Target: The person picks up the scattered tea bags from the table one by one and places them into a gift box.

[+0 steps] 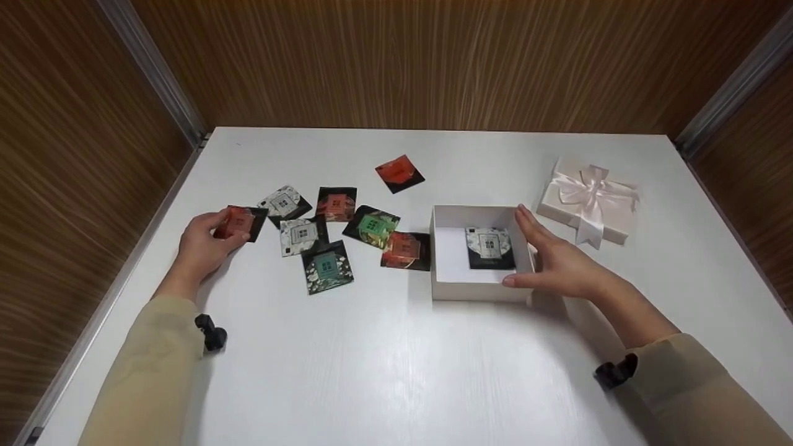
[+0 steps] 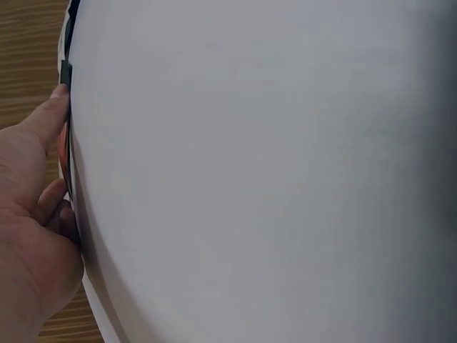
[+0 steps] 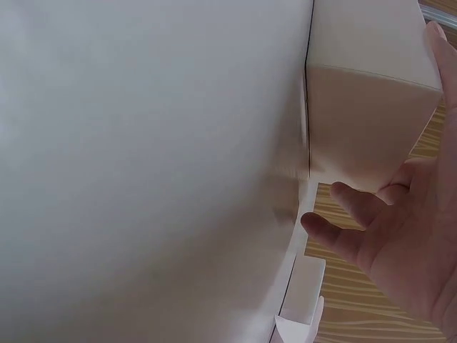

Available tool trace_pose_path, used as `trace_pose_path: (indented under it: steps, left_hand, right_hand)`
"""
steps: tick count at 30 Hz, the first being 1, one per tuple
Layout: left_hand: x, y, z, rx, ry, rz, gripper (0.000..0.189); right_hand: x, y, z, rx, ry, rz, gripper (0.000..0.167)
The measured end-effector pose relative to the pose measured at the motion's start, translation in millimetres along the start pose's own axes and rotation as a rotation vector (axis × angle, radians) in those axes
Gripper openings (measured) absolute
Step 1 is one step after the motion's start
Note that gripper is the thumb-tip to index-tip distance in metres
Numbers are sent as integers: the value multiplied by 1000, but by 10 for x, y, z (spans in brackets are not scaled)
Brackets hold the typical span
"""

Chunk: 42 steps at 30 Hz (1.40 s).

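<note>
A: Status of the left hand (image 1: 207, 238)?

B: In the head view it rests on the white table (image 1: 372, 359) at the left end of a loose group of square packets. Fingers and thumb are curled round the red packet (image 1: 238, 222), gripping it. The fingers cover part of the packet's near edge.

A: Does the left wrist view confirm this?

B: Only in part. The table fills almost the whole view; the hand (image 2: 32, 236) sits at the left margin, and just a thin dark and red edge of the packet (image 2: 65, 153) shows between thumb and fingers (the printed face cannot be read).

A: Right hand (image 1: 557, 263)?

B: Released. Its fingers are straight and lie against the right wall of the open white box (image 1: 447, 286), the thumb near the front right corner. It holds nothing.

A: Contents of the box?

B: One packet with a pale label (image 1: 489, 246) lies flat on the box floor, toward the right side. The print is too small to make out.

A: The right wrist view?

B: Mostly table and the outer wall of the box (image 3: 368, 121); the interior is hidden. The hand (image 3: 410, 236) is cut off at the right edge.

A: Other items?

B: A lid with a ribbon bow (image 1: 588, 201) lies right of the box, apart from it.
</note>
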<state>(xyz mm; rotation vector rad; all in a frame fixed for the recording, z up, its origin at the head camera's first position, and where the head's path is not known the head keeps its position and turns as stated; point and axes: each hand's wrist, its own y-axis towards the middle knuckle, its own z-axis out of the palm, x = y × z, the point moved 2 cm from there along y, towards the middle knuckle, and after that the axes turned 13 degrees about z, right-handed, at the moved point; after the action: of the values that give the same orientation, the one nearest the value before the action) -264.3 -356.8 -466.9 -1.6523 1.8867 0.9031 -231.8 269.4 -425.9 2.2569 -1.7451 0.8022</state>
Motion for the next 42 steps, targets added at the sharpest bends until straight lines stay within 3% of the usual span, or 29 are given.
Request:
trace_pose_path:
  steps: [4,20,33,42]
  left_hand:
    - [-17,4,12,7,52,25,71]
    - [21,15,10,11,47,33,70]
    - [3,13,-21,35,40,-16,68]
    - [-4,-2,-31,-3,12,-30,59]
  right_hand:
    - [-13,-3,6,-1,6,-8,125]
    - [-4,11,-4,-15,0,-26,124]
    - [-16,7,0,-2,20,-12,127]
    - [-9,12,6,-5,20,-7,126]
